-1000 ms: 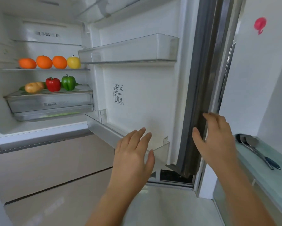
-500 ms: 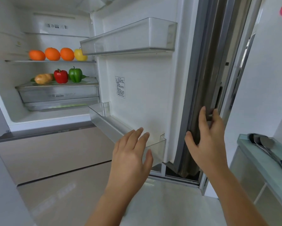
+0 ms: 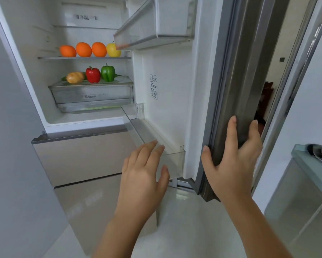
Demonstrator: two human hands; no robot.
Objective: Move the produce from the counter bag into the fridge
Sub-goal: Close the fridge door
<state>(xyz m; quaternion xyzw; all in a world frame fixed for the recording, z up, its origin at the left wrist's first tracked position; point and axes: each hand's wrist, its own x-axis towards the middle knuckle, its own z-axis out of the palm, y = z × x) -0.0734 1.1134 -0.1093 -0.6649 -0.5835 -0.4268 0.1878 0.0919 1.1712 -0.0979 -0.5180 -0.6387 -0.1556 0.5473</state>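
The fridge stands open. Three oranges (image 3: pixel 83 49) and a yellow apple (image 3: pixel 112 50) line its upper glass shelf. Below them, on the crisper lid (image 3: pixel 119 81), lie a potato (image 3: pixel 75 77), a red pepper (image 3: pixel 93 74) and a green pepper (image 3: pixel 108 73). My right hand (image 3: pixel 232 161) grips the outer edge of the fridge door (image 3: pixel 229 90), fingers wrapped round it. My left hand (image 3: pixel 144 175) hovers open and empty just in front of the lower door bin (image 3: pixel 173 162). The counter bag is out of view.
An upper door bin (image 3: pixel 156 21) juts out at head height. Beige drawer fronts (image 3: pixel 81 157) lie below the open compartment. A glass-topped counter (image 3: pixel 313 164) with a dark utensil (image 3: pixel 320 151) stands at the right, a grey wall at the left.
My right hand has closed its fingers round the door's edge. The door and bins have swung further left across the view. The left hand has stayed open near the lower bin.
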